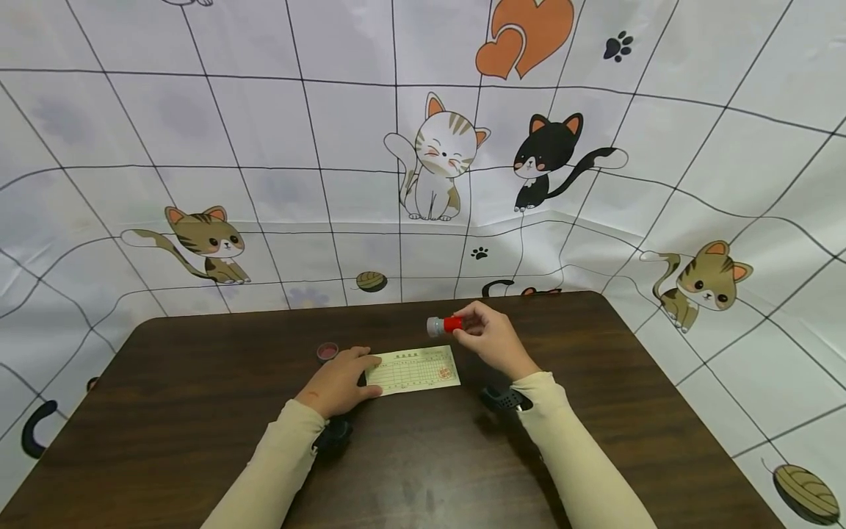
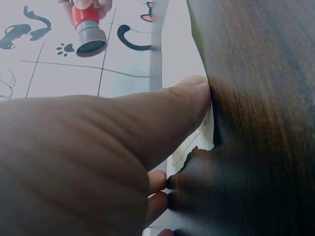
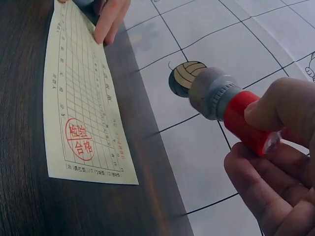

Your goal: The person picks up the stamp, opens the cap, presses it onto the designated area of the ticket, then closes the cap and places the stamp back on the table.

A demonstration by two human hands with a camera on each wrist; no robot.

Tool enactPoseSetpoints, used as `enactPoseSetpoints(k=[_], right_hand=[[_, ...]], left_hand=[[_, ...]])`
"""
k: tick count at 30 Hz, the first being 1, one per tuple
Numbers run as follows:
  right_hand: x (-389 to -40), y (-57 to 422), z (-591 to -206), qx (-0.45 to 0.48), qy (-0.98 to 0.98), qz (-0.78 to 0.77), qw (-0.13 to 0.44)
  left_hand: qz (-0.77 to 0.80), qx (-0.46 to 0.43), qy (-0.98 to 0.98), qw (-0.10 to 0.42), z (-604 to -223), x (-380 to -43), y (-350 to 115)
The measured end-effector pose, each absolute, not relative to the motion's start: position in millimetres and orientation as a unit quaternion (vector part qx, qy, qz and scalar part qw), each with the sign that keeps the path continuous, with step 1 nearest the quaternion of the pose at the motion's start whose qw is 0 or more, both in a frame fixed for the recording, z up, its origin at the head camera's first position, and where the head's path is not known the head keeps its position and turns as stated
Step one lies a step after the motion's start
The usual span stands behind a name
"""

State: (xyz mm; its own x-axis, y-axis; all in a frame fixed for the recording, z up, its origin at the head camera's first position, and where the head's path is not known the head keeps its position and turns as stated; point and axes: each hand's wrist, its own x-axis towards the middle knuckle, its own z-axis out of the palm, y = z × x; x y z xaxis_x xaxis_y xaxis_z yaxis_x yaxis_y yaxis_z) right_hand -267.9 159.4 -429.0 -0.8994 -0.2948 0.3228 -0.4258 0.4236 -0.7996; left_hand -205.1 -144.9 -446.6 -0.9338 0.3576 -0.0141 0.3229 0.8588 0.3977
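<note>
A pale yellow printed form (image 1: 416,367) lies on the table, bearing a round red stamp mark in its right part. My left hand (image 1: 340,380) rests at the form's left end, and its thumb (image 2: 189,98) presses on the paper. Above and beyond the form, my right hand (image 1: 490,338) pinches a self-inking-looking stamp with a red handle (image 3: 248,120) and a grey head (image 3: 211,93) between thumb and fingers. The stamp is held sideways, clear of the paper. A small round ink pad (image 1: 327,351) with a reddish inside sits just past the left hand.
The dark brown wooden table (image 1: 198,411) reaches to a white cat-patterned sheet (image 1: 344,147) hanging behind and at the sides. Dark wrist straps (image 1: 505,398) are worn on both arms over cream sleeves.
</note>
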Motion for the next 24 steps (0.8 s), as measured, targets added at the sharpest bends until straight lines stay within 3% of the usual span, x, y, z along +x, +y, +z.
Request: enactPoseSetpoints(k=[9, 24], right_hand=[[-267.9, 157.4, -429.5, 0.239, -0.859, 0.45, 0.054], [-265.6, 159.6, -425.4, 0.222, -0.864, 0.441, 0.1]], left_hand=[[0.192, 0.174, 0.965, 0.039, -445.9, -204.1, -143.6], [0.18, 0.183, 0.966, 0.037, -448.3, -204.6, -144.7]])
